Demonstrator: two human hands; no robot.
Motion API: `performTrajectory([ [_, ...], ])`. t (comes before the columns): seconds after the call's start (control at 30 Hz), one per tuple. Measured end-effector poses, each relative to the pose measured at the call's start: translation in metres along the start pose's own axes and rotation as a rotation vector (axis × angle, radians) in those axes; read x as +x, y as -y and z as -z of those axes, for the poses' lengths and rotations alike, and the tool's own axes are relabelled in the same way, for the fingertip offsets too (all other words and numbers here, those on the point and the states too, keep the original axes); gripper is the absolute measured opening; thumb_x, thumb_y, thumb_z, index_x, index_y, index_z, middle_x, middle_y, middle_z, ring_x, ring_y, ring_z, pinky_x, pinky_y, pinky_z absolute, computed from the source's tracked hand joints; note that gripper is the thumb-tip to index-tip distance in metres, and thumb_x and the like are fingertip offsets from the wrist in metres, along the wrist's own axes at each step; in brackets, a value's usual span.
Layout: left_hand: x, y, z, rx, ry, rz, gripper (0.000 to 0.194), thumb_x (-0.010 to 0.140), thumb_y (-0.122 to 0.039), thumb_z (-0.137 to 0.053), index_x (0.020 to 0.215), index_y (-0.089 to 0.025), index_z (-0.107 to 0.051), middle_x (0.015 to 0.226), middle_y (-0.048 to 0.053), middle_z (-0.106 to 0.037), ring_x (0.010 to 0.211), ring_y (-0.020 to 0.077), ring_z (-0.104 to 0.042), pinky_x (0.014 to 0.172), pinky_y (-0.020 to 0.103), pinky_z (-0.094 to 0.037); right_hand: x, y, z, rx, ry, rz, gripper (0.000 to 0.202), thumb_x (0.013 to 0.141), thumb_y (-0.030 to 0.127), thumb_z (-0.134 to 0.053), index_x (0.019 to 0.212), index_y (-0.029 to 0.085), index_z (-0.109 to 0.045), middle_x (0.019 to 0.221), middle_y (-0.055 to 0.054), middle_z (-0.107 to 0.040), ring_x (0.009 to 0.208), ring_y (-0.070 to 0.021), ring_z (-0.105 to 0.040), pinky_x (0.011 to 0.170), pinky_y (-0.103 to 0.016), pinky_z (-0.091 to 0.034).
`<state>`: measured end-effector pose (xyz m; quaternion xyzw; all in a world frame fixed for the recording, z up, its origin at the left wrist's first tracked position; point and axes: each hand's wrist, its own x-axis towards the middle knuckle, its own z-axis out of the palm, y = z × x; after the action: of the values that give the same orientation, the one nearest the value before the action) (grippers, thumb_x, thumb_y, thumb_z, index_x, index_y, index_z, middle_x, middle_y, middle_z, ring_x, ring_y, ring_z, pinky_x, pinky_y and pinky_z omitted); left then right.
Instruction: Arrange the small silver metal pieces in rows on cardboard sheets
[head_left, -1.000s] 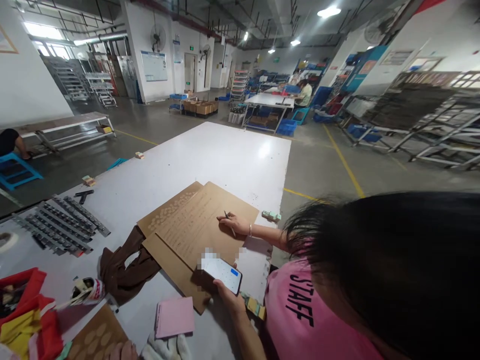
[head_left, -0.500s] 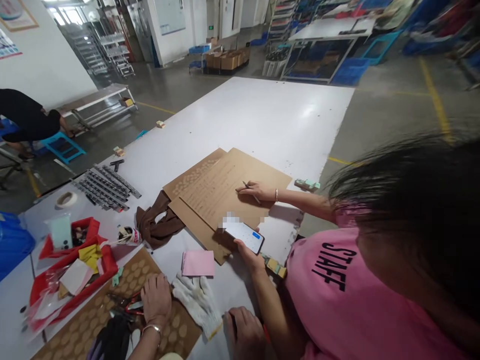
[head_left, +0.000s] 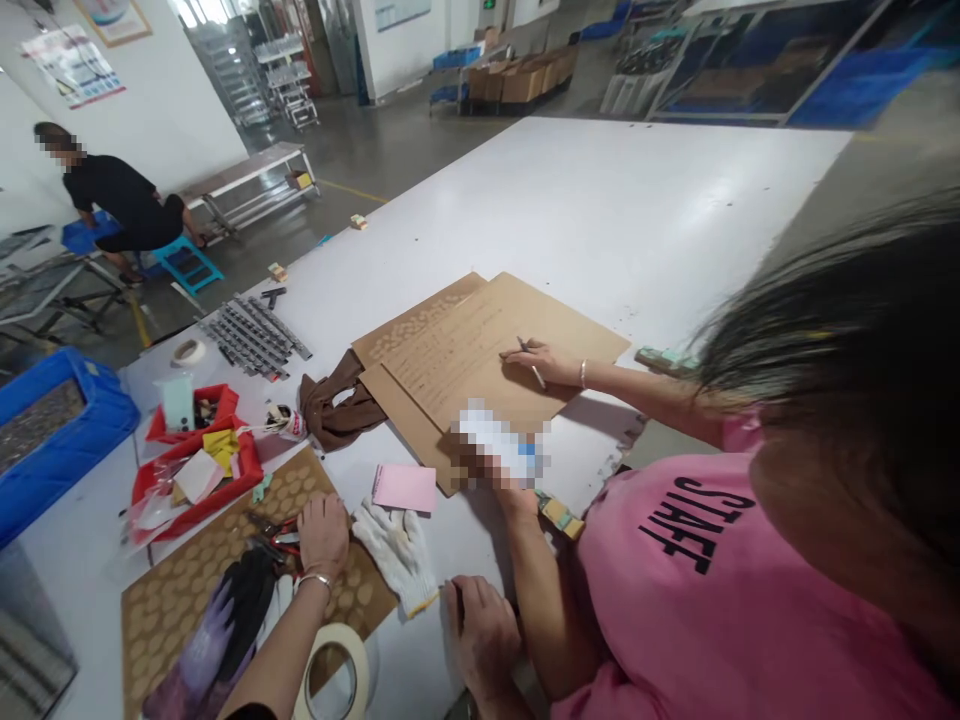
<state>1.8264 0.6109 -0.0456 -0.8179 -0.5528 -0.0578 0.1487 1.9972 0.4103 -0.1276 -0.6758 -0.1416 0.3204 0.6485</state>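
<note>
My left hand [head_left: 324,535], a bracelet at its wrist, lies palm down on the dimpled cardboard [head_left: 172,600], fingers slightly bent, beside red-handled pliers [head_left: 285,540]. Dark and purple gloves [head_left: 225,620] lie left of my forearm, and a tape roll [head_left: 360,670] is to its right. My right hand [head_left: 484,630] rests at the near table side with its fingers curled in; no object shows in it. Between my hands are a white glove [head_left: 401,550] and a pink notepad [head_left: 405,488].
A person in a pink shirt [head_left: 660,580] leans in from the right, with a pen on written cardboard [head_left: 480,340] and a phone [head_left: 495,440]. Red trays [head_left: 187,520], brown cloth [head_left: 330,410], metal strips [head_left: 251,340] and a blue bin [head_left: 97,400] are left.
The view has swung left and down, bringing the blue bin and tape roll further into sight. Both my hands keep about the same places on the table. The co-worker's pen hand remains on the cardboard.
</note>
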Motion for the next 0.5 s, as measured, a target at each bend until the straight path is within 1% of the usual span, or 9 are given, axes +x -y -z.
performTrajectory([
  [0.07, -0.002, -0.001, 0.001, 0.009, 0.017, 0.015, 0.038, 0.109, -0.019, -0.033, 0.102, -0.013, -0.07, 0.102, 0.015, -0.065, 0.097, 0.0257, -0.057, 0.086, 0.041, -0.038, -0.002, -0.007, -0.001, -0.12, -0.052, -0.001, 0.024, 0.07, 0.033, -0.052, 0.056, 0.04, -0.07, 0.066, -0.003, -0.076, 0.102, -0.0284, -0.077, 0.086, -0.039, -0.064],
  [0.13, -0.004, -0.002, 0.002, 0.01, 0.038, 0.016, 0.042, 0.109, -0.019, -0.029, 0.103, -0.011, -0.069, 0.103, 0.015, -0.064, 0.099, 0.0241, -0.057, 0.088, 0.04, -0.037, 0.002, -0.01, -0.001, -0.249, -0.023, 0.078, 0.018, 0.073, 0.037, -0.057, 0.061, 0.039, -0.071, 0.07, -0.003, -0.076, 0.102, -0.031, -0.076, 0.089, -0.043, -0.063],
  [0.2, -0.006, -0.002, 0.002, 0.003, 0.067, 0.005, 0.046, 0.109, -0.015, -0.023, 0.104, -0.007, -0.068, 0.103, 0.014, -0.063, 0.101, 0.0231, -0.058, 0.089, 0.041, -0.036, 0.005, -0.01, 0.0, -0.386, 0.018, 0.186, 0.009, 0.074, 0.042, -0.067, 0.067, 0.037, -0.072, 0.072, -0.003, -0.075, 0.093, -0.0344, -0.076, 0.089, -0.051, -0.063],
  [0.27, -0.005, -0.002, 0.002, -0.012, 0.098, -0.004, 0.043, 0.108, -0.01, -0.025, 0.104, -0.004, -0.067, 0.102, 0.014, -0.063, 0.1, 0.0234, -0.06, 0.088, 0.041, -0.036, 0.004, -0.011, 0.002, -0.474, 0.025, 0.285, 0.013, 0.076, 0.046, -0.071, 0.07, 0.035, -0.07, 0.07, -0.003, -0.071, 0.08, -0.0339, -0.073, 0.082, -0.054, -0.062],
  [0.33, -0.002, -0.002, 0.004, -0.033, 0.129, -0.009, 0.032, 0.104, -0.008, -0.036, 0.103, -0.006, -0.068, 0.1, 0.013, -0.064, 0.098, 0.0249, -0.061, 0.086, 0.04, -0.04, 0.001, -0.013, 0.005, -0.538, 0.029, 0.372, 0.02, 0.083, 0.048, -0.067, 0.071, 0.032, -0.069, 0.068, -0.004, -0.068, 0.072, -0.0308, -0.07, 0.074, -0.049, -0.058],
  [0.4, 0.001, -0.003, 0.011, -0.064, 0.153, -0.008, 0.023, 0.099, -0.006, -0.045, 0.099, -0.011, -0.068, 0.098, 0.014, -0.065, 0.095, 0.0269, -0.062, 0.084, 0.039, -0.045, -0.001, -0.016, 0.006, -0.639, 0.053, 0.463, 0.027, 0.092, 0.047, -0.061, 0.075, 0.028, -0.068, 0.071, -0.006, -0.068, 0.072, -0.0284, -0.069, 0.069, -0.042, -0.053],
  [0.43, 0.002, -0.003, 0.017, -0.085, 0.162, -0.011, 0.021, 0.097, -0.006, -0.048, 0.098, -0.012, -0.068, 0.099, 0.014, -0.065, 0.095, 0.0275, -0.063, 0.084, 0.04, -0.047, -0.001, -0.018, 0.007, -0.706, 0.063, 0.51, 0.029, 0.095, 0.046, -0.057, 0.077, 0.026, -0.068, 0.072, -0.007, -0.068, 0.073, -0.0274, -0.068, 0.068, -0.039, -0.05],
  [0.5, -0.002, -0.006, 0.036, -0.142, 0.166, -0.02, 0.018, 0.096, -0.008, -0.051, 0.1, -0.015, -0.067, 0.106, 0.014, -0.066, 0.099, 0.0279, -0.063, 0.088, 0.041, -0.05, -0.001, -0.021, 0.008, -0.84, 0.066, 0.607, 0.033, 0.101, 0.043, -0.051, 0.08, 0.023, -0.067, 0.074, -0.007, -0.068, 0.073, -0.0253, -0.067, 0.066, -0.036, -0.046],
])
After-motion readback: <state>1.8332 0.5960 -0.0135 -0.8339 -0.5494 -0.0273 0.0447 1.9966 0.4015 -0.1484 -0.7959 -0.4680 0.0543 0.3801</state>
